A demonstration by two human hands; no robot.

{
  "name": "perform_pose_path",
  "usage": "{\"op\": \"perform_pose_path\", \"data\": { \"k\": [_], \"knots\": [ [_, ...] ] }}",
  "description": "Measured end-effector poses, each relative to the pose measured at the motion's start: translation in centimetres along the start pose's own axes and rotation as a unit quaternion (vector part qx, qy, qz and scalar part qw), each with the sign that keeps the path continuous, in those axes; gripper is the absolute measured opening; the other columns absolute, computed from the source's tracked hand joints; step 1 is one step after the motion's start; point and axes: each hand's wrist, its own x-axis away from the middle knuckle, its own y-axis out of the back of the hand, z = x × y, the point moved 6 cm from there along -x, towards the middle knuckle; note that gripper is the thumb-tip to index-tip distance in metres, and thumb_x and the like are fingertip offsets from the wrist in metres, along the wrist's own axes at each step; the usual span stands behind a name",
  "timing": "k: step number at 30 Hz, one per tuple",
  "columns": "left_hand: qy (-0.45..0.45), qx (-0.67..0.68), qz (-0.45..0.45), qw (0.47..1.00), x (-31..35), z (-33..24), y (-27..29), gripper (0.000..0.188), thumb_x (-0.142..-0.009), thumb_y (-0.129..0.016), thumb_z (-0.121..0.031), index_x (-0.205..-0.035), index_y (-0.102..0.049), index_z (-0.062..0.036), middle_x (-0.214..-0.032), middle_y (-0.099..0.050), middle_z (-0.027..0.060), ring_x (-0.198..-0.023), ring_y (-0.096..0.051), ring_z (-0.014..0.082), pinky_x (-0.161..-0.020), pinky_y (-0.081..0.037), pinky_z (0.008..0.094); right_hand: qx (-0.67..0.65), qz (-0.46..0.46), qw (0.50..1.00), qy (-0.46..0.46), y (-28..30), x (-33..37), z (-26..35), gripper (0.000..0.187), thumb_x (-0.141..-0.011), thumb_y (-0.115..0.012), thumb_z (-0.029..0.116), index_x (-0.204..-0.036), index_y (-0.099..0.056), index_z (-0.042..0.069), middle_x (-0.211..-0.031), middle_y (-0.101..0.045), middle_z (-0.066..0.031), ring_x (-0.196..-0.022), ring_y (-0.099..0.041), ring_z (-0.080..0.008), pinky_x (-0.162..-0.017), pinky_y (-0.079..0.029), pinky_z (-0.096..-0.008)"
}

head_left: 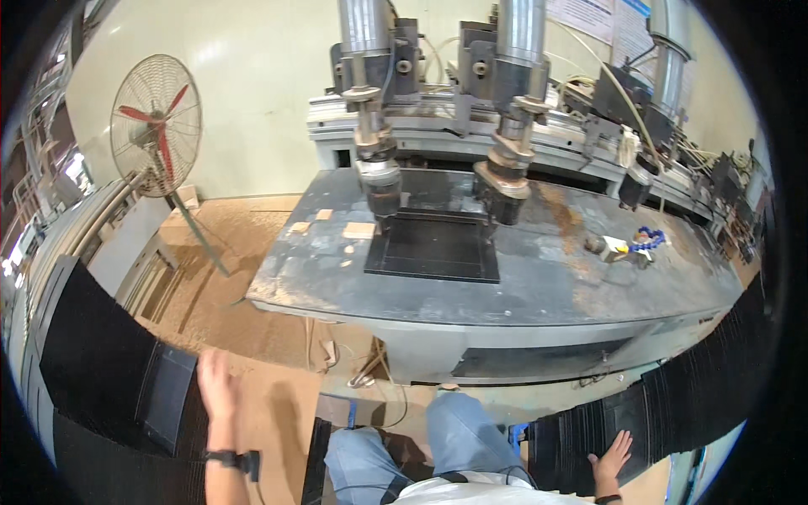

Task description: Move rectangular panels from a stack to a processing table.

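Table (337, 299) mid-frame. Panel (433, 252) flat on it, centre; left spindle (380, 181) at panel's rear left corner, right spindle (507, 181) at rear right. Offcuts (358, 231) on table, left of panel. Hose fitting (648, 241) on table, right side; third spindle (641, 181) behind it, upper right. Fan (157, 122) upper left, left of table, before wall (252, 101). Notices (581, 15) on wall, upper right. Left stack (93, 328) lower left, board (261, 421) to its right. Left hand (219, 387) between, just beside stack; contact unclear. Legs (459, 429) lower centre, between stacks. Right stack (699, 387) lower right, right hand (613, 461) on it.
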Motion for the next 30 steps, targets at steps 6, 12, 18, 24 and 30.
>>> {"op": "perform_pose_path", "data": {
  "k": [6,12,18,24,30],
  "knots": [
    [-0.276,0.222,-0.011,0.935,-12.8,-34.5,-5.3,0.053,-0.078,-0.071,-0.033,-0.122,-0.059,-0.0069,-0.135,-0.048,0.0145,-0.127,-0.041,0.035,-0.106,-0.033,0.0491,-0.01,-0.158,0.983,0.094,-0.6,0.0,-2.1,0.086,-0.065,-0.074,0.002,-0.141,-0.033,0.003,-0.146,-0.036,-0.017,-0.137,-0.031,-0.0338,-0.109,-0.03,-0.0513],
    [-0.178,0.112,0.242,0.947,-16.0,-40.1,-11.9,0.084,-0.087,-0.038,-0.069,-0.149,-0.025,-0.012,-0.155,-0.023,0.0106,-0.143,-0.015,0.0328,-0.115,-0.007,0.0544,-0.283,-0.244,0.892,0.255,15.9,3.6,3.2,0.051,-0.066,-0.053,-0.013,-0.115,-0.059,0.0,-0.111,-0.061,-0.0208,-0.105,-0.058,-0.0384,-0.094,-0.044,-0.0404],
    [-0.201,0.15,0.179,0.951,-14.2,-40.1,-10.3,0.087,-0.083,-0.044,-0.071,-0.144,-0.036,-0.0096,-0.149,-0.032,0.0148,-0.139,-0.025,0.0354,-0.113,-0.013,0.0552,-0.169,-0.328,0.738,0.565,27.2,7.5,21.4,0.049,-0.059,-0.055,-0.01,-0.105,-0.065,0.005,-0.104,-0.066,-0.0138,-0.1,-0.063,-0.0347,-0.09,-0.05,-0.0426],
    [-0.312,0.178,0.038,0.933,-4.2,-32.7,-2.5,0.051,-0.074,-0.062,-0.017,-0.124,-0.056,-0.0095,-0.095,-0.052,0.0069,-0.096,-0.052,0.0248,-0.088,-0.046,0.0356,-0.168,-0.303,0.665,0.661,23.6,5.9,40.8,0.041,-0.073,-0.059,0.001,-0.112,-0.063,0.013,-0.111,-0.066,-0.0087,-0.1,-0.064,-0.0277,-0.087,-0.052,-0.0382],
    [-0.316,0.059,-0.067,0.944,4.3,-19.3,8.4,0.036,-0.066,-0.066,-0.012,-0.102,-0.069,-0.0144,-0.082,-0.057,0.0015,-0.079,-0.059,0.0175,-0.068,-0.052,0.0287,-0.123,-0.14,0.737,0.65,16.8,3.2,53.2,0.044,-0.083,-0.065,0.028,-0.119,-0.058,0.004,-0.127,-0.057,-0.0141,-0.121,-0.051,-0.0317,-0.102,-0.041,-0.0407]
  ]
}}
